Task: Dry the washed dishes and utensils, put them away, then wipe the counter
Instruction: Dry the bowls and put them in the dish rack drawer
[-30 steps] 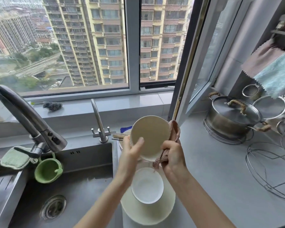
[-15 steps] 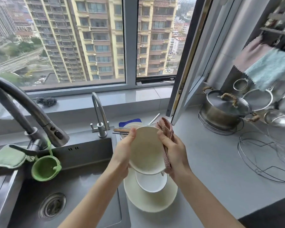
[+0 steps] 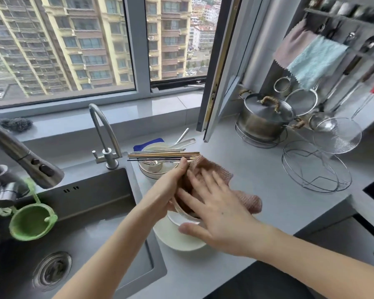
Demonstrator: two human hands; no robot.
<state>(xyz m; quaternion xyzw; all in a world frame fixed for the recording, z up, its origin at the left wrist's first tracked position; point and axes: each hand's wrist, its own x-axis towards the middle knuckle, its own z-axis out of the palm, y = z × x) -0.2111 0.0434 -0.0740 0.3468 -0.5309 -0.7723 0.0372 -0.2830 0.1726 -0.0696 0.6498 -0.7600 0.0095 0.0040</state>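
Head view: bowl (image 3: 180,210) just right of sink (image 3: 95,201), above plate (image 3: 175,240). My L grip (image 3: 171,186) curls round its rim; my R grip (image 3: 220,214), fingers flat & spread, presses cloth (image 3: 246,201) inside. Prob light but wet, slippery, breakable: hold rim firmly.

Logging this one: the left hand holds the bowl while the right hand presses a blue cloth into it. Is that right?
Only the colour is wrong: the head view shows a pink cloth, not blue. The left hand holds the bowl while the right hand presses the pink cloth into it.
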